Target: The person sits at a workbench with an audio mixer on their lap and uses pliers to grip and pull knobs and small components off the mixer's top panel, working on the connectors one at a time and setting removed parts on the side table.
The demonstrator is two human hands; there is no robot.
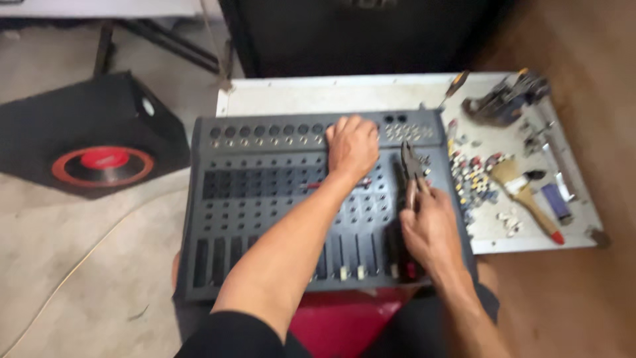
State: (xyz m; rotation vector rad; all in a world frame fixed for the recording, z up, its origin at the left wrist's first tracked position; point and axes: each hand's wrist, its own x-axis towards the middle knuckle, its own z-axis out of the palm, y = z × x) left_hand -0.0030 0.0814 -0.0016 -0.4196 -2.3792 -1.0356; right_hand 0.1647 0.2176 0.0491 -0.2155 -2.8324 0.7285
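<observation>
A grey audio mixer panel (265, 192) with rows of empty knob holes and several slider slots lies across my lap. My left hand (352, 144) rests as a fist on its upper middle, near the top row of sockets. My right hand (430, 232) grips the handles of a pair of pliers (411, 166), whose jaws point away from me over the mixer's right side. A small red-tipped part (338, 185) lies on the panel beside my left forearm.
A white board (371, 93) under the mixer carries a pile of loose coloured knobs (474, 179), a paintbrush (527, 199), a screwdriver (454, 86), a lighter (555, 202) and dark tools (503, 99). A black speaker box (93, 136) with a red ring sits on the floor at left. A red stool (338, 321) shows below.
</observation>
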